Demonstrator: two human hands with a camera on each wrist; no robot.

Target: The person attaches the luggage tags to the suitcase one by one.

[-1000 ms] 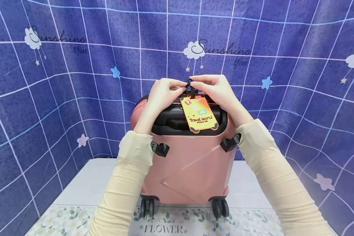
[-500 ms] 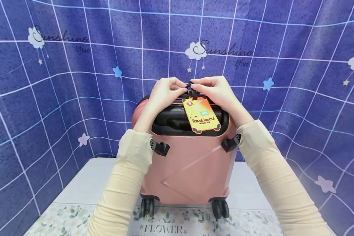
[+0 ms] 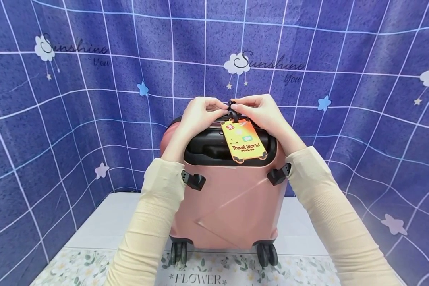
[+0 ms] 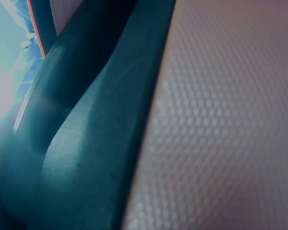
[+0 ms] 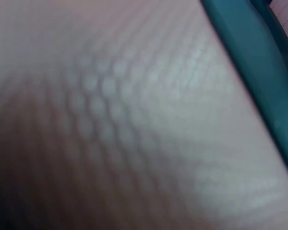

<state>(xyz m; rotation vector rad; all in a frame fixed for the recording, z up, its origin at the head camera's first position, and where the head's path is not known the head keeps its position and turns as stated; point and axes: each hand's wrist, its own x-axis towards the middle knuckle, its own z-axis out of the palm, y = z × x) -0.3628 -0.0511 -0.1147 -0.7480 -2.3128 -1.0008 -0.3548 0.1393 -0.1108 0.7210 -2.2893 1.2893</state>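
A pink hard-shell suitcase (image 3: 228, 206) stands upright with a black recess (image 3: 207, 145) near its top. Over that recess hangs a yellow-orange luggage tag (image 3: 244, 141) printed "Travel World", on a black strap (image 3: 235, 116). My left hand (image 3: 200, 115) pinches the strap from the left, thumb against fingertips. From the right, my right hand (image 3: 262, 110) pinches the same strap close by. The strap's end and any fastening are mostly covered by fingertips. Both wrist views show only the suitcase's textured shell (image 4: 221, 110) (image 5: 134, 105) and dark trim; neither hand appears there.
The suitcase's black wheels (image 3: 178, 253) rest on a floral cloth printed "FLOWER" (image 3: 198, 278), with a white surface (image 3: 103, 218) behind. A blue gridded curtain (image 3: 128, 59) surrounds the back and sides. Black wrist cameras (image 3: 194, 180) sit close to the suitcase front.
The tag has shifted slightly right and down in the head view, and the fingertips holding the strap have dropped a little. Both hands keep their pinch; the suitcase stays put.
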